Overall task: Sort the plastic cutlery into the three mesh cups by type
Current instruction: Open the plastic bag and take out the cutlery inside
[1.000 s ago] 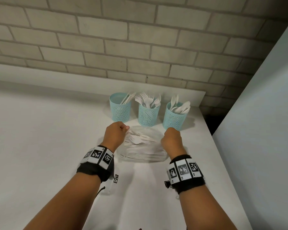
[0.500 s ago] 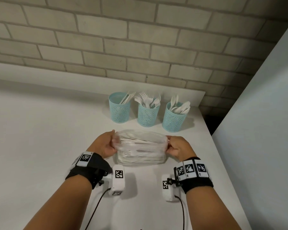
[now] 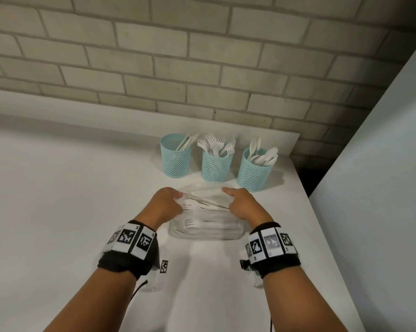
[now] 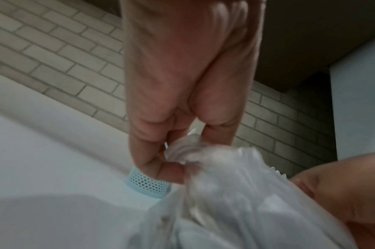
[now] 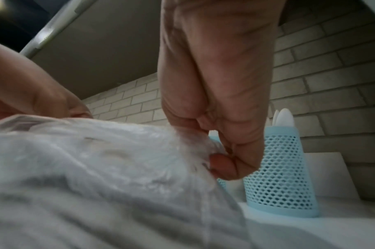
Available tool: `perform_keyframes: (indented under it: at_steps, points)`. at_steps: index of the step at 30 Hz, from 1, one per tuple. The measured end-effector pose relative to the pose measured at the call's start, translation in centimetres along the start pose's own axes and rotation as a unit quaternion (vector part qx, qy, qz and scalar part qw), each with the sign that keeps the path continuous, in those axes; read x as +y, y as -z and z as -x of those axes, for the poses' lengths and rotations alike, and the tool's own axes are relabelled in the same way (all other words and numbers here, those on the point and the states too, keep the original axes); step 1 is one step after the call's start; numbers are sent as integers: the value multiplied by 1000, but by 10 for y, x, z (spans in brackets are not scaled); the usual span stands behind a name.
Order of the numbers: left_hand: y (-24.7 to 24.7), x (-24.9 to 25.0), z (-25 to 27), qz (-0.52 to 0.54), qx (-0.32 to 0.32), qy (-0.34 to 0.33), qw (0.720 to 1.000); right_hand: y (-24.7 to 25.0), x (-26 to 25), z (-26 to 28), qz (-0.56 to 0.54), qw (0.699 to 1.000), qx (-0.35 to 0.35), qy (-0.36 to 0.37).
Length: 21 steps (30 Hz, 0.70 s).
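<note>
Bare forearms; 2 black wristbands (image 3: 128, 259) carrying white black-patterned marker tiles (image 3: 270, 244), thin black cables (image 3: 136, 289) trailing.

right hand (image 5: 214, 118) — pinches clear bag (image 5: 97, 168) | mesh cup (image 5: 282, 171) — behind

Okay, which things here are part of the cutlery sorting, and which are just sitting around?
Part of the job:
- clear bag of cutlery, pinched by left hand and right hand
- knife cup
- fork cup
- spoon cup

Just there:
- white counter
- brick wall
- grey panel
</note>
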<state>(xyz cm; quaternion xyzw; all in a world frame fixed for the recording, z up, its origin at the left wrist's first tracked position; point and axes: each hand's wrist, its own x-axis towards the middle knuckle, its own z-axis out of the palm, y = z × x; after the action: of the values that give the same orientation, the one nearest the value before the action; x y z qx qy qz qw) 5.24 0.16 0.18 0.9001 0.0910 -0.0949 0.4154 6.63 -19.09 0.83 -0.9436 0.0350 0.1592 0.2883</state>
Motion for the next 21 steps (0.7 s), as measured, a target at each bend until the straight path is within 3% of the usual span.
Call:
perform_keyframes:
  at_steps: [3, 6, 8, 9, 11, 14, 21]
  points:
    - [2, 0, 0, 27, 3, -18, 999, 2, 1, -1, -22, 999, 21, -9]
    - [0, 4, 4, -31, -22, -39, 999, 0, -2, 5, 84, 993, 86, -11]
    - [0, 5, 6, -53, -25, -49, 997, -1, -12, 10, 129, 974, 176, 60]
    - [0, 6, 6, -58, -21, -55, 997, -3, -18, 11, 113, 970, 186, 104]
    - [-1, 7, 6, -62, -14, -68, 996, -9, -30, 13, 72, 978, 129, 146]
    - [-3, 9, 10, -60, -3, -79, 995, -21, -38, 11, 122, 984, 37, 127]
    - [-3, 9, 13, -33, 26, -105, 994, -24, -43, 11, 257, 958, 3, 124]
